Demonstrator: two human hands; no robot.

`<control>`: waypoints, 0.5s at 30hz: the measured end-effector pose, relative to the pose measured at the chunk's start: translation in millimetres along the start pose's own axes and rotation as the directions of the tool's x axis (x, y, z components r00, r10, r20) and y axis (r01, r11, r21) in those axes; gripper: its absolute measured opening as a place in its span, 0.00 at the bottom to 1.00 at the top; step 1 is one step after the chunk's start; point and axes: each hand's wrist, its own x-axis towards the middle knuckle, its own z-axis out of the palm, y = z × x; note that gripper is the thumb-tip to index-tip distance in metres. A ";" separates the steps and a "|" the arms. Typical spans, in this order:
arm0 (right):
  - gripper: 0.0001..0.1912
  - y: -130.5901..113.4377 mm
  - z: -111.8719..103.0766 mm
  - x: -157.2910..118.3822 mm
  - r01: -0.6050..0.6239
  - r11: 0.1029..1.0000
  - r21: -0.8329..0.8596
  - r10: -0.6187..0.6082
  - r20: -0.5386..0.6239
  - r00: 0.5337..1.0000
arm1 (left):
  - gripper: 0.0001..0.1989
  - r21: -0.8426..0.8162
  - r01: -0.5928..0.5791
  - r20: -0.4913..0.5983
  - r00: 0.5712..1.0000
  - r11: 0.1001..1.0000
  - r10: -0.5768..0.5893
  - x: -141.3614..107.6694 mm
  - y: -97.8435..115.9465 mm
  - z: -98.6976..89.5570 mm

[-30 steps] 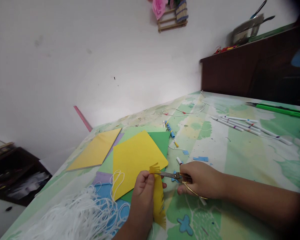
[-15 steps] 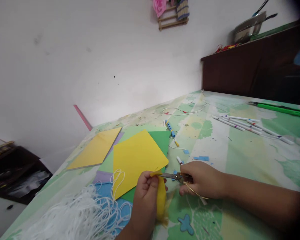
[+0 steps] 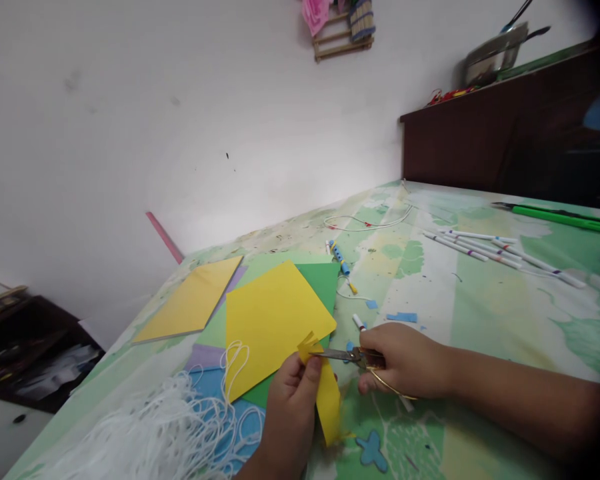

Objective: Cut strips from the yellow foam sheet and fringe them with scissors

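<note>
My left hand [image 3: 293,393] pinches a narrow yellow strip [image 3: 329,403] between thumb and fingers; its lower end hangs down and its top end has small cut tabs. In my right hand [image 3: 405,359] is a pair of scissors [image 3: 347,356] with gold-coloured handles, the blades pointing left and touching the strip beside my left thumb. Whether the blades are fully closed I cannot tell. A white marker [image 3: 359,322] shows partly behind my right hand. Just behind my left hand lies a larger yellow sheet [image 3: 275,313] on top of green, purple and blue sheets.
White string [image 3: 140,427] is heaped at the lower left. A blue cut-out shape [image 3: 372,451] lies near the front. Several white markers [image 3: 480,248] and a green-handled tool [image 3: 565,219] rest at the right. A decorated blue tube [image 3: 339,258] and blue scraps [image 3: 403,317] lie mid-table.
The yellow strip has turned in my left hand, so its cut top end stands up more and its lower end swings right. The scissors stay almost in place.
</note>
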 end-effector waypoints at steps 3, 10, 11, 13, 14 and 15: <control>0.24 -0.7 -0.1 0.0 0.004 1.000 -0.010 -0.004 -0.003 1.000 | 0.09 0.001 0.004 -0.009 1.000 1.000 -0.004 -1.2 0.8 0.2; 0.24 -2.4 -2.3 0.5 0.017 0.999 -0.037 -0.017 0.003 1.000 | 0.10 0.010 0.029 -0.045 0.999 1.000 -0.029 -1.5 5.8 2.2; 0.24 -2.6 -2.4 0.5 0.016 0.999 -0.041 -0.016 0.006 1.000 | 0.10 0.012 0.028 -0.045 0.999 1.000 -0.028 -1.4 6.6 2.3; 0.23 -2.6 -2.1 0.5 0.018 0.999 -0.049 -0.018 0.010 1.000 | 0.10 0.010 0.028 -0.035 0.999 1.000 -0.027 -1.1 8.1 2.4; 0.23 -2.5 -1.7 0.3 0.019 0.998 -0.053 -0.019 0.008 1.000 | 0.11 0.006 0.028 -0.031 0.999 1.000 -0.028 -0.9 8.4 2.5; 0.23 -2.4 -1.1 0.2 0.020 0.998 -0.056 -0.019 0.005 1.000 | 0.10 -0.002 0.028 -0.023 0.999 1.000 -0.028 -0.8 8.6 2.5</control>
